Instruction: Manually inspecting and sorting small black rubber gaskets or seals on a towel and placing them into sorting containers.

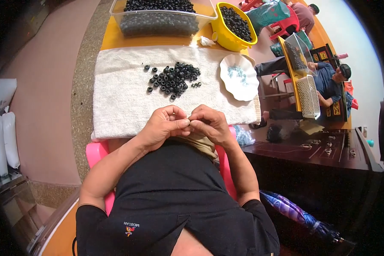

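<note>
My left hand (168,121) and my right hand (210,123) meet at the near edge of a white towel (123,98). Thumbs and forefingers of both are pinched together at one spot. Whatever lies between the fingertips is too small and covered to make out. Just beyond them on the towel is a loose pile of small black ring-like parts (175,81), several with a visible hole. A few smaller metallic-looking pieces (196,85) lie at its right side. Farther right stands a white scalloped plate (239,93) with tiny pale blue bits on it.
At the back, a clear plastic bin (158,23) and a yellow basket (217,30) hold many black parts. A crumpled tissue (206,41) lies between them. A person (328,83) sits at another table on the right, beside a white perforated basket (307,96). A folded umbrella (290,209) lies lower right.
</note>
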